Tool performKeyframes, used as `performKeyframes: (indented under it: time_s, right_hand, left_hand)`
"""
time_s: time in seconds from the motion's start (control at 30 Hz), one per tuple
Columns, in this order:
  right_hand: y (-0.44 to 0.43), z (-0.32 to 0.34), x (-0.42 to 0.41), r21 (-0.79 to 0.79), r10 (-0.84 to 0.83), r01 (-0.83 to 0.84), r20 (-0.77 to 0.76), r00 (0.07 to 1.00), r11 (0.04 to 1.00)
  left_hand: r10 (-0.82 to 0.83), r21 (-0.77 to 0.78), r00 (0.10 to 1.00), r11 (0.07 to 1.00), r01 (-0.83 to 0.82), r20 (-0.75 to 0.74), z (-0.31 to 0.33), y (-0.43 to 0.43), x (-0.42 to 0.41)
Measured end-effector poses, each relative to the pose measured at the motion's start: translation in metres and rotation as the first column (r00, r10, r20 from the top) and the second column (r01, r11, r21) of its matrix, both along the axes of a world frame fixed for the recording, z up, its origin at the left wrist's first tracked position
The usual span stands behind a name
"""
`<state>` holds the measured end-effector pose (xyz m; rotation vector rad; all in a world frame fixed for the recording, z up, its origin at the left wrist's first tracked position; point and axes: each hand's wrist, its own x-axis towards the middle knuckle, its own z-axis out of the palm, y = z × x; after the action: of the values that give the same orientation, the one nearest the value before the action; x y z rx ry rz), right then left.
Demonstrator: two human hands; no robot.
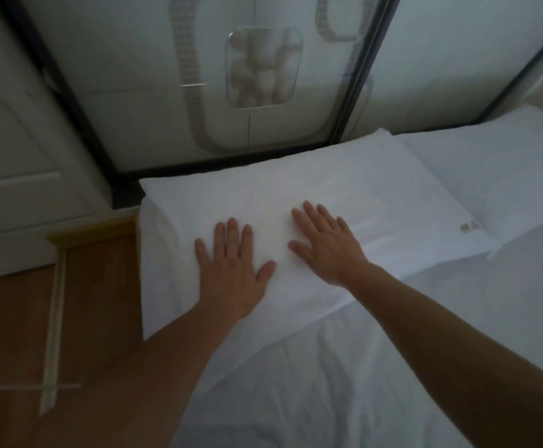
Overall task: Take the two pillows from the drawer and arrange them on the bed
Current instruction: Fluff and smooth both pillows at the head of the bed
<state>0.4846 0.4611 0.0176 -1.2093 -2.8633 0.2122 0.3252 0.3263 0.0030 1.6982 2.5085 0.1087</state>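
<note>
A white pillow (376,189) lies flat at the head of the bed (393,367), along its left edge. My left hand (234,273) rests palm down on the pillow's near left part, fingers spread. My right hand (325,244) lies flat on the pillow's middle, fingers apart. Neither hand grips anything. A second white pillow (496,163) lies to the right of the first, against the head end, its left edge tucked beside the first pillow. A small tag (469,227) shows on the first pillow's right corner.
A frosted glass wall with a dark frame (357,92) stands right behind the bed's head. A white panelled door (11,150) is at the left. Wooden floor (95,302) runs along the bed's left side.
</note>
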Motion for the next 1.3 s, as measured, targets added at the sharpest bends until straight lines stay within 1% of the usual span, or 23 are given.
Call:
performKeyframes:
  time_s: [0.03,0.07,0.1,0.17,0.2,0.27,0.33,0.4,0.53,0.63,0.73,0.83,0.9,0.93,1.0,1.07,1.1,1.17,1.23,1.27,1.3]
  right_hand:
    - [-0.005,0.001,-0.005,0.036,-0.01,0.012,-0.05,0.999,0.999]
    - [-0.011,-0.001,-0.007,0.051,-0.021,0.025,-0.067,0.997,0.998]
    - [-0.016,-0.005,-0.008,0.034,-0.024,0.025,-0.039,0.999,0.999]
    - [-0.022,-0.016,-0.008,-0.067,-0.008,0.015,0.103,0.995,0.998]
    - [-0.021,-0.018,-0.008,-0.108,-0.009,0.024,0.134,0.991,0.994]
    - [-0.014,-0.013,-0.012,-0.114,-0.016,0.027,0.093,0.996,0.993]
    - [-0.01,0.001,-0.012,-0.113,-0.026,0.032,0.051,0.998,0.993]
    - [-0.007,0.018,-0.004,-0.114,-0.045,0.045,0.006,0.999,0.992]
    - [-0.011,0.061,0.008,-0.109,-0.097,0.097,0.001,0.995,0.989]
    - [-0.023,0.106,0.017,-0.115,-0.171,0.166,-0.032,0.985,0.979]
    - [-0.052,0.147,0.03,-0.147,-0.286,0.275,-0.058,0.957,0.95]
    - [-0.079,0.174,0.042,-0.219,-0.38,0.366,-0.023,0.925,0.905]
    - [-0.094,0.186,0.041,-0.284,-0.447,0.421,-0.031,0.894,0.861]
    - [-0.104,0.188,0.04,-0.323,-0.482,0.446,-0.037,0.876,0.835]
    - [-0.13,0.184,0.04,-0.398,-0.528,0.479,-0.017,0.849,0.783]
    - [-0.169,0.172,0.048,-0.492,-0.578,0.515,0.028,0.815,0.702]
    - [-0.193,0.164,0.055,-0.534,-0.603,0.539,0.067,0.795,0.651]
    - [-0.245,0.142,0.075,-0.599,-0.634,0.598,0.185,0.751,0.533]
    - [-0.295,0.118,0.098,-0.629,-0.653,0.668,0.319,0.687,0.396]
    - [-0.315,0.109,0.108,-0.634,-0.648,0.698,0.383,0.659,0.334]
    - [-0.331,0.101,0.116,-0.632,-0.637,0.718,0.431,0.639,0.293]
  left_hand:
    - [0.02,0.029,1.0,0.999,-0.02,0.0,0.003,-0.002,-0.001]
    - [0.043,0.042,0.999,0.998,-0.043,0.014,0.002,-0.007,-0.003]
    - [0.061,0.022,0.997,0.998,-0.062,0.048,-0.003,-0.012,-0.005]
    - [0.091,-0.066,0.987,0.994,-0.083,0.131,-0.012,-0.02,-0.008]
    - [0.093,-0.107,0.985,0.991,-0.077,0.147,-0.012,-0.02,-0.011]
    - [0.099,-0.135,0.988,0.987,-0.082,0.121,-0.005,-0.016,-0.018]
    - [0.135,-0.098,0.989,0.987,-0.129,0.059,0.006,-0.009,-0.022]
    - [0.156,-0.072,0.987,0.986,-0.153,0.028,0.019,0.003,-0.018]
    - [0.078,-0.007,0.989,0.997,-0.078,0.124,0.07,0.028,-0.001]
    - [-0.013,0.105,0.98,0.994,-0.008,0.196,0.119,0.036,0.006]
    - [-0.115,0.189,0.956,0.98,0.064,0.27,0.165,0.026,0.003]
    - [-0.182,0.202,0.939,0.971,0.125,0.293,0.194,0.004,-0.006]
    - [-0.175,0.169,0.941,0.977,0.129,0.289,0.207,-0.011,-0.017]
    - [-0.162,0.122,0.944,0.984,0.132,0.288,0.21,-0.019,-0.022]
    - [-0.136,-0.001,0.951,0.99,0.142,0.276,0.216,-0.038,-0.031]
    - [-0.126,-0.128,0.955,0.978,0.165,0.268,0.221,-0.058,-0.036]
    - [-0.136,-0.183,0.957,0.965,0.187,0.257,0.223,-0.069,-0.036]
    - [-0.21,-0.26,0.952,0.929,0.265,0.223,0.221,-0.094,-0.032]
    - [-0.286,-0.345,0.935,0.874,0.344,0.209,0.218,-0.116,-0.017]
    - [-0.303,-0.374,0.926,0.851,0.37,0.227,0.213,-0.126,-0.006]
    - [-0.342,-0.378,0.91,0.83,0.41,0.236,0.205,-0.133,0.002]
